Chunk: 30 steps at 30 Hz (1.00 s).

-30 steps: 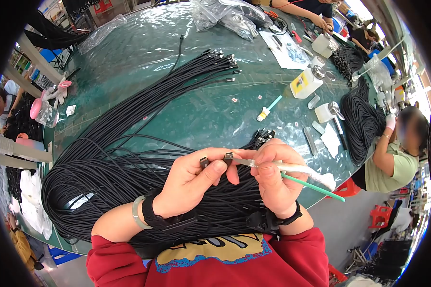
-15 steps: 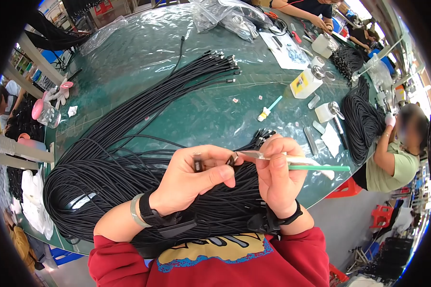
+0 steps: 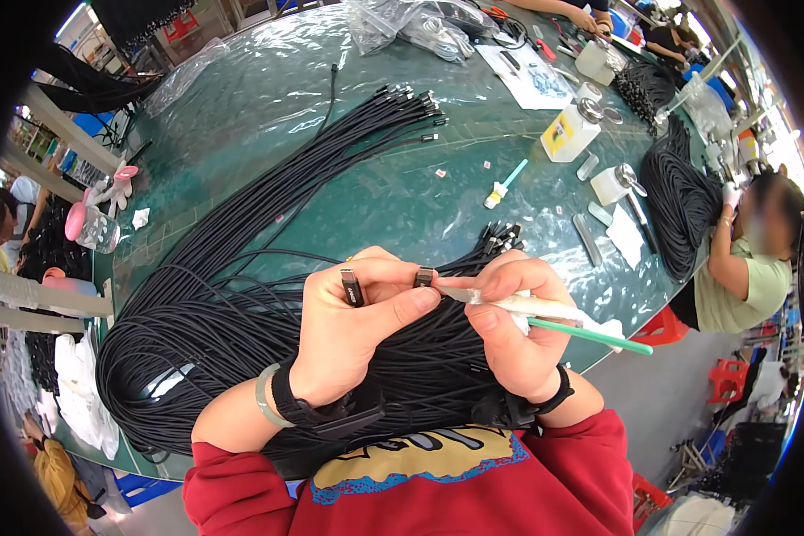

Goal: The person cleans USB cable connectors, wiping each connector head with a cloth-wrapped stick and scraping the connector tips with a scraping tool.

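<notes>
My left hand is closed on black cable plugs. One plug is pinched between thumb and forefinger, and a second plug with pale lettering sticks up between other fingers. In my right hand is a thin knife with a white-wrapped handle, its tip at the pinched plug; contact is hard to tell. A green stick is held in the same hand, its near end hidden by fingers. Below both hands lies a large looped bundle of black cables, with more plug ends just beyond my right hand.
Cable ends fan out across the green table. To the right stand a yellow-labelled bottle and a smaller dispenser bottle. A green-handled brush lies nearer. A co-worker sits at the right beside another cable coil.
The pinched plug has turned from tilted to upright, facing me. The knife and green stick have shifted slightly with my right hand. The whole view has moved a little.
</notes>
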Each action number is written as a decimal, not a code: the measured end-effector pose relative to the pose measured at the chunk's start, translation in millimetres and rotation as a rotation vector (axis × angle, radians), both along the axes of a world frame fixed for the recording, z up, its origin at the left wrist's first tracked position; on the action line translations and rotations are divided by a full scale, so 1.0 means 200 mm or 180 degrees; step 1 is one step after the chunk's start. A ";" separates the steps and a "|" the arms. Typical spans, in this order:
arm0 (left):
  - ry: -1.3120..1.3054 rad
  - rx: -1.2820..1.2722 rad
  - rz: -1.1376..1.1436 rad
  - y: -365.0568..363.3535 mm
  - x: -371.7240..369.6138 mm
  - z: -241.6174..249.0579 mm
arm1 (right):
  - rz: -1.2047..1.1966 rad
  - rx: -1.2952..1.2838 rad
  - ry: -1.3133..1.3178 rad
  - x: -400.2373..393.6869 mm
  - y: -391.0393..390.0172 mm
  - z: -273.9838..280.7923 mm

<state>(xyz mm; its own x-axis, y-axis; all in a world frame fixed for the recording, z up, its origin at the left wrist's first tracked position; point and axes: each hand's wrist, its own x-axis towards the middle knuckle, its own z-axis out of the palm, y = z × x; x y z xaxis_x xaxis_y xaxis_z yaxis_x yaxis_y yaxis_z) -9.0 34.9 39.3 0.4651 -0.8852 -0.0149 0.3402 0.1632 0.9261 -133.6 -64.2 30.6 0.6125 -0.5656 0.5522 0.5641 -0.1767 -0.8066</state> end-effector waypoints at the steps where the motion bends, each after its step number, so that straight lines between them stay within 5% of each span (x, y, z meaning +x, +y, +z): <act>1: 0.0027 -0.0021 0.0033 0.00 -0.01 0.00 | -0.0104 -0.0126 0.0114 0.00 0.01 0.01; 30: -0.0745 -0.0260 0.0443 -0.01 -0.01 -0.08 | -0.0377 -0.0721 0.0442 0.01 0.01 0.02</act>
